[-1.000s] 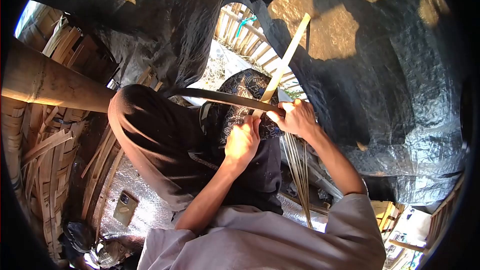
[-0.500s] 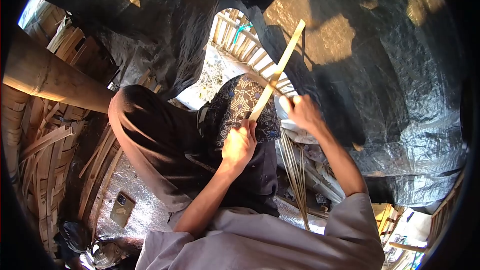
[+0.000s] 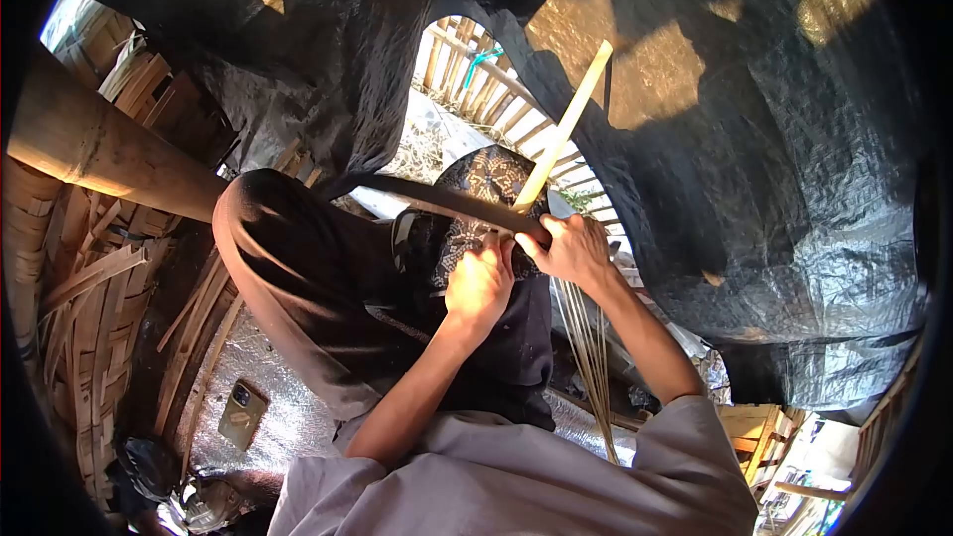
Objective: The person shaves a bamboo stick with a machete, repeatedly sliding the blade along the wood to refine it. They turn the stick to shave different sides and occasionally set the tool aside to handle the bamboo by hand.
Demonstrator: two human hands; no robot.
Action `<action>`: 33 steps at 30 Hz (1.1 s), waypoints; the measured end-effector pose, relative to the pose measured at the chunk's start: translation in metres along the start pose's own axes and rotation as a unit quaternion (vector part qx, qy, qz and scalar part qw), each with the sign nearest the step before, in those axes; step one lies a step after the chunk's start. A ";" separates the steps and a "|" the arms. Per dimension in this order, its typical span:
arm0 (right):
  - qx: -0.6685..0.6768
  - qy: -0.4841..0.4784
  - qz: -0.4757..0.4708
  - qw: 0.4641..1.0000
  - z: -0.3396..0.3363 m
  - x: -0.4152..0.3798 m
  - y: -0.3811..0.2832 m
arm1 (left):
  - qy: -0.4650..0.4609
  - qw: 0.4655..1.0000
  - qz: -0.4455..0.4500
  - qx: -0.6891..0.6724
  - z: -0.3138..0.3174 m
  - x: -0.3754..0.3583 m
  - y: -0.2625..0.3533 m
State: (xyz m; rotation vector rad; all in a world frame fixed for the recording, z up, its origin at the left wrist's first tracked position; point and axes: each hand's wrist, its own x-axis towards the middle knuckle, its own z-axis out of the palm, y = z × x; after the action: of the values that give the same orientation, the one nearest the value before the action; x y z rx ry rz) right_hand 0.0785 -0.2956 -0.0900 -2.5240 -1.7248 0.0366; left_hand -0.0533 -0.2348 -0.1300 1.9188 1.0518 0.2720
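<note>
My left hand is closed around the lower end of a pale, flat bamboo strip, which slants up and away to the right. In my right hand is a knife with a long dark blade. Its blade points left and crosses over the strip just above my left fingers. The knife's handle is hidden in my right fist. A patterned dark cloth lies over my leg beneath both hands.
Several thin strips hang below my right hand. Black plastic sheeting spreads ahead and to the right. At the left are a thick bamboo pole and woven bamboo pieces. A phone lies on a silvery sheet.
My right hand has moved left and slightly down, close to my left hand. The dark blade now shows across the strip. My left hand and the strip have barely shifted.
</note>
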 end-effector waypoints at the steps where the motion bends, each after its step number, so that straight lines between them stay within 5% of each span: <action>1: 0.010 0.018 0.028 0.999 0.001 -0.001 -0.004 | 0.002 1.000 0.002 0.000 0.001 0.000 0.000; 7: 0.006 0.070 0.000 0.998 -0.002 0.009 0.005 | 0.037 0.998 0.025 0.040 0.006 -0.008 -0.004; 9: 0.023 0.095 0.059 0.993 0.010 0.020 0.014 | 0.037 0.999 0.028 0.028 0.007 -0.010 -0.004; 14: -0.010 -0.003 0.010 1.000 -0.007 -0.003 -0.006 | 0.038 0.998 0.041 0.010 0.011 -0.010 -0.010; 19: -0.010 0.152 0.037 0.988 0.011 0.020 0.037 | 0.013 0.999 0.028 0.042 0.003 -0.021 -0.007; 29: 0.074 0.010 0.098 0.992 0.022 -0.011 0.020 | 0.028 0.998 0.062 -0.003 -0.002 -0.029 -0.023; 33: 0.086 0.033 0.115 0.989 0.042 -0.025 0.008 | 0.022 0.995 0.095 -0.026 -0.002 -0.035 -0.051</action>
State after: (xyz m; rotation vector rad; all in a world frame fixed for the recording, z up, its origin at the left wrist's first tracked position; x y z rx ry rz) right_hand 0.0736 -0.3197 -0.1330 -2.5503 -1.3375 0.1112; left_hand -0.1040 -0.2489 -0.1618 1.9756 0.8816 0.4475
